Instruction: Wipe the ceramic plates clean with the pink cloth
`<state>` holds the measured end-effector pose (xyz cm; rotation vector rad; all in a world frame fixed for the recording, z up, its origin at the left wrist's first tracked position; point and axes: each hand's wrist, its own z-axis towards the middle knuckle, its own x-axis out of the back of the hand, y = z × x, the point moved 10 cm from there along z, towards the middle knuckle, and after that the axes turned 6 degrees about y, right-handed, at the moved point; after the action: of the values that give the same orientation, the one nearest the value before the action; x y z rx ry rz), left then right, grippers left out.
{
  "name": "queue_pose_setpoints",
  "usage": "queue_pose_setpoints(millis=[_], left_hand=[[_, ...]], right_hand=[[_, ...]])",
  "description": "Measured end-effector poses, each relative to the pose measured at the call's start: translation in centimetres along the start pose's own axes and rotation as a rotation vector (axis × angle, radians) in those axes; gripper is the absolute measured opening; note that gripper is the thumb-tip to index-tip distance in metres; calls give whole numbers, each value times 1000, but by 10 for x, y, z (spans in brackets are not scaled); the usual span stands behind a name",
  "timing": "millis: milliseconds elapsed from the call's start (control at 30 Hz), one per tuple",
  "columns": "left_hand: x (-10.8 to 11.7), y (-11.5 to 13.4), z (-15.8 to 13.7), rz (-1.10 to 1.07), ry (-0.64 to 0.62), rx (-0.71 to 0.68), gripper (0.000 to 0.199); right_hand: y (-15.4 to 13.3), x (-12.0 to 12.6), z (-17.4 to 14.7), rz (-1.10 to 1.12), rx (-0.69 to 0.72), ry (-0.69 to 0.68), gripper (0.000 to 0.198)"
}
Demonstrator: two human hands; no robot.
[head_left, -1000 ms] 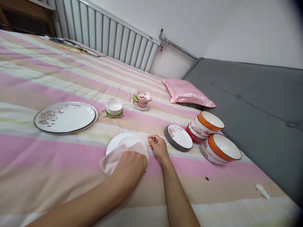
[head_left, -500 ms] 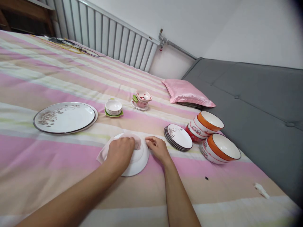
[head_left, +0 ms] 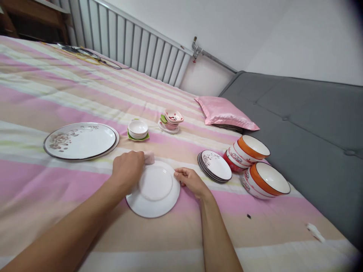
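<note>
A white round plate [head_left: 155, 183] lies upside down on the striped sheet, its foot ring facing up. My left hand [head_left: 128, 169] is closed around a pale pink cloth [head_left: 149, 157] at the plate's upper left rim; most of the cloth is hidden under the hand. At the opposite rim, my right hand [head_left: 192, 181] pinches the plate's edge between thumb and fingers. Just right of that hand sits a stack of small dark-rimmed plates [head_left: 217, 165] with a floral print.
Oval platters [head_left: 82, 141] lie at left. Small white bowls [head_left: 138, 128] and patterned dishes [head_left: 173, 117] stand behind the plate. Orange-rimmed bowls [head_left: 269, 179] are stacked at right, near a pink pillow [head_left: 227, 111] and grey headboard [head_left: 297, 113]. Cables [head_left: 93, 56] lie far back.
My left hand has slid left with the cloth, from over the plate's middle to its upper left rim, uncovering the foot ring. My right hand stays at the right edge.
</note>
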<state>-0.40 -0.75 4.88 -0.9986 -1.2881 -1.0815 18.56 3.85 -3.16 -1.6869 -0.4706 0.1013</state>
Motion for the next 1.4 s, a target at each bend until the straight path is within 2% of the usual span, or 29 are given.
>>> queue_pose_setpoints(millis=[200, 333, 433, 633, 733, 800, 900, 1000, 1033, 1067, 1100, 1167, 1233, 1300, 1400], left_hand=[[7, -6, 2, -10, 38, 2, 32], [19, -15, 3, -65, 90, 37, 34], [27, -21, 1, -74, 102, 71, 33], [38, -25, -3, -75, 89, 110, 35], [43, -34, -3, -70, 90, 170, 38], [48, -40, -3, -64, 106, 179, 38], [60, -48, -7, -58, 191, 189, 42], [71, -50, -12, -53, 285, 183, 45], [72, -47, -12, -63, 305, 165, 44], [73, -43, -13, -80, 321, 142, 42], [73, -37, -13, -102, 339, 113, 40], [72, -22, -13, -156, 398, 38, 36], [70, -3, -14, -214, 485, -68, 34], [57, 24, -15, -261, 500, -243, 35], [19, 71, -22, -302, 324, -611, 29]], right_hand=[[3, -20, -8, 214, -71, -138, 39], [-10, -28, -11, 380, -26, -179, 43], [-24, -13, -10, 432, 64, -66, 42], [-54, 45, -21, 410, 373, 293, 38], [-67, 49, -28, 286, 520, 351, 28], [-74, 31, -31, 162, 562, 278, 18], [-81, -20, -39, -24, 563, -12, 9], [-74, -64, -51, -146, 457, -325, 25], [-70, -68, -51, -157, 422, -365, 28], [-68, -64, -48, -140, 395, -334, 28], [-66, -51, -40, -108, 378, -237, 25], [-55, -6, -22, -22, 333, 109, 17], [-34, 35, -10, -40, 273, 411, 20], [-16, 52, 0, -56, 234, 503, 24], [-4, 56, 8, -81, 230, 507, 26]])
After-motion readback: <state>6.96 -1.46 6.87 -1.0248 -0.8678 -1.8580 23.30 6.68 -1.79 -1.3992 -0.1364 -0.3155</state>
